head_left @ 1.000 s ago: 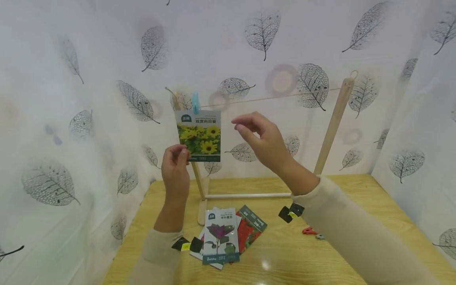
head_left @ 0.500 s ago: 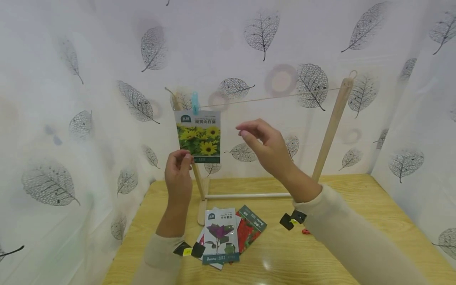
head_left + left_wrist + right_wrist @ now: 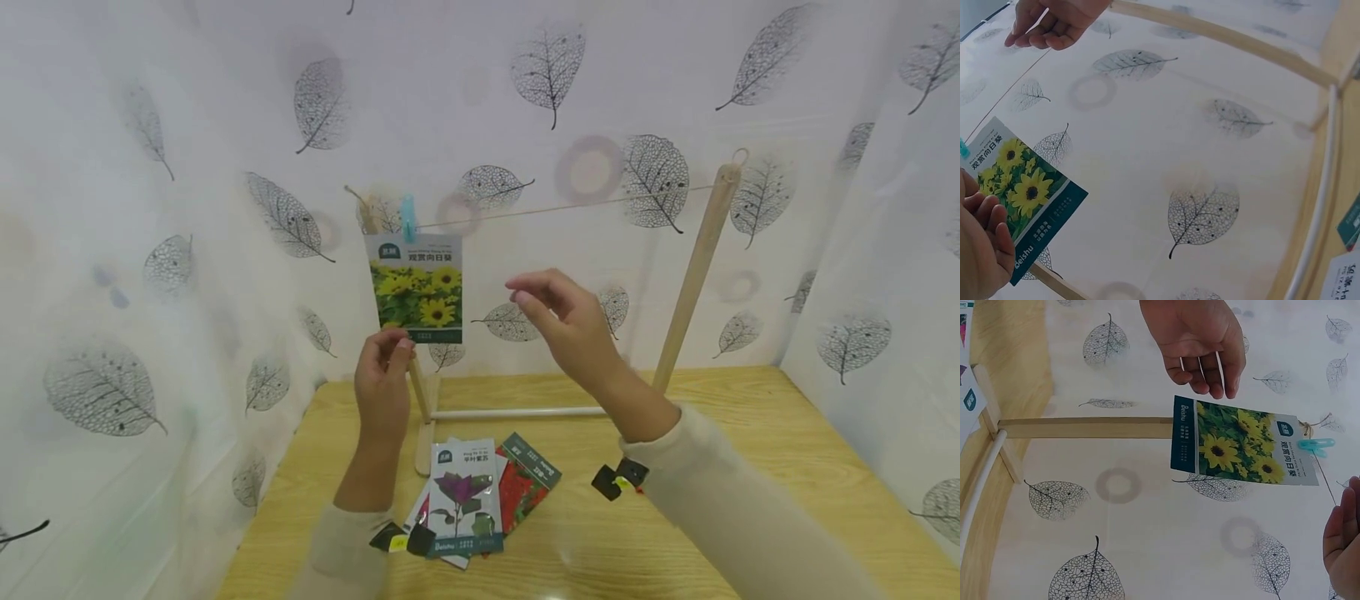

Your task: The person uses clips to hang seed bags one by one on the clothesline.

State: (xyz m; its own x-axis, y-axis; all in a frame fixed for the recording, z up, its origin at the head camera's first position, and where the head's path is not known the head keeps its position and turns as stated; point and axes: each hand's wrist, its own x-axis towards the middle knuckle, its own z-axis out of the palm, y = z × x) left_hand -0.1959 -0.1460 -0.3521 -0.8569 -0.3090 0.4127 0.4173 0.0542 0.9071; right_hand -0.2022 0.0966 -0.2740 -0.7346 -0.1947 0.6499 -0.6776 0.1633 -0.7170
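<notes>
A seed packet (image 3: pixel 418 287) with yellow sunflowers on its front hangs from a string (image 3: pixel 562 210), clipped at its top edge by a light blue clothespin (image 3: pixel 408 219). My left hand (image 3: pixel 382 375) is at the packet's lower left corner in the head view. From the right wrist view, that left hand (image 3: pixel 1200 340) shows relaxed fingers beside the packet, with a gap between them. To the right of the packet, my right hand (image 3: pixel 573 325) hovers below the string with loosely bent fingers and holds nothing.
The string runs between two wooden posts, the right post (image 3: pixel 697 275) leaning outward. A white rod (image 3: pixel 517 412) joins the stand's base. Several seed packets (image 3: pixel 465 500) lie overlapping on the wooden table (image 3: pixel 750 500). Leaf-printed curtains (image 3: pixel 555 150) surround it.
My left hand has slid down and slightly right along the packet's lower left corner. My right hand has moved down and right. The right sleeve now covers most of the red and grey clips.
</notes>
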